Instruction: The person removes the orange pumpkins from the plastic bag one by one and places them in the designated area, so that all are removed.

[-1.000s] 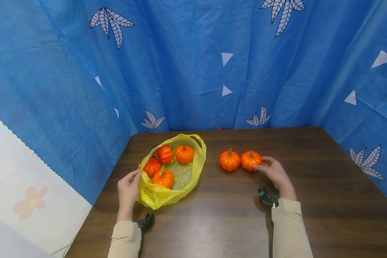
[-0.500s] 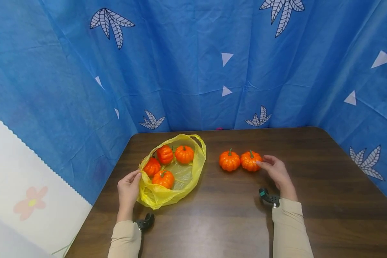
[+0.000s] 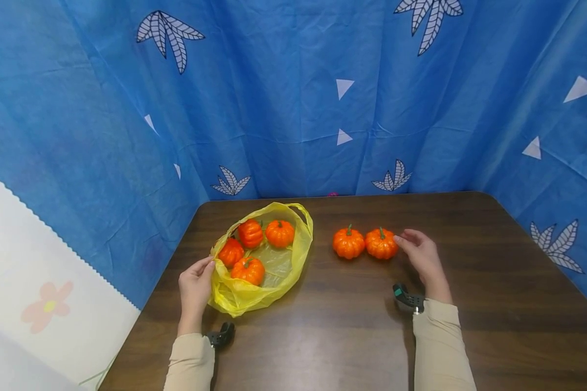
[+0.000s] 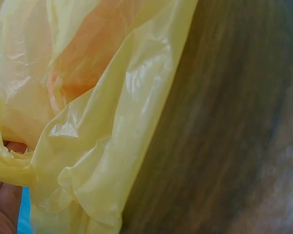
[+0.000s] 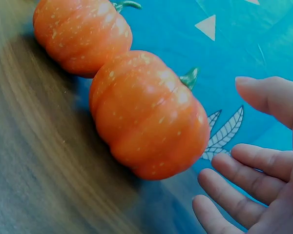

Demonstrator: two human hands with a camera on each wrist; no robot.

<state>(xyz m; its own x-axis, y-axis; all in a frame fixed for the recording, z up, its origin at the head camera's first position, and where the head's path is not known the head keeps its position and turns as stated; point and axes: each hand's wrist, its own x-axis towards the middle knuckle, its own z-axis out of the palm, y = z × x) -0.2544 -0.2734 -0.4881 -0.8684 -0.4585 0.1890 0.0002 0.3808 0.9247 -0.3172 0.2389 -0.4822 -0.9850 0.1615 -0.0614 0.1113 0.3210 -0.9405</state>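
Note:
My left hand (image 3: 195, 285) pinches the near left rim of a yellow plastic bag (image 3: 293, 259), which lies open on the table with several small orange pumpkins (image 3: 248, 271) inside. In the left wrist view, the crumpled bag (image 4: 102, 161) covers most of that hand. Two more pumpkins stand upright side by side to the right of the bag: a left one (image 3: 348, 243) and a right one (image 3: 381, 244). Just right of the latter is my right hand (image 3: 422, 258). Its fingers are spread and hold nothing; the right wrist view shows a gap between them and the nearer pumpkin (image 5: 149, 117).
Everything stands on a dark brown wooden table (image 3: 323, 326). A blue curtain (image 3: 293, 108) with leaf and triangle prints hangs behind it and along the sides. White cloth (image 3: 39, 271) with a flower print is at the left.
The fingers of my right hand have come off the right pumpkin and drawn slightly to the right. My left hand, the bag and the pumpkins have stayed in place.

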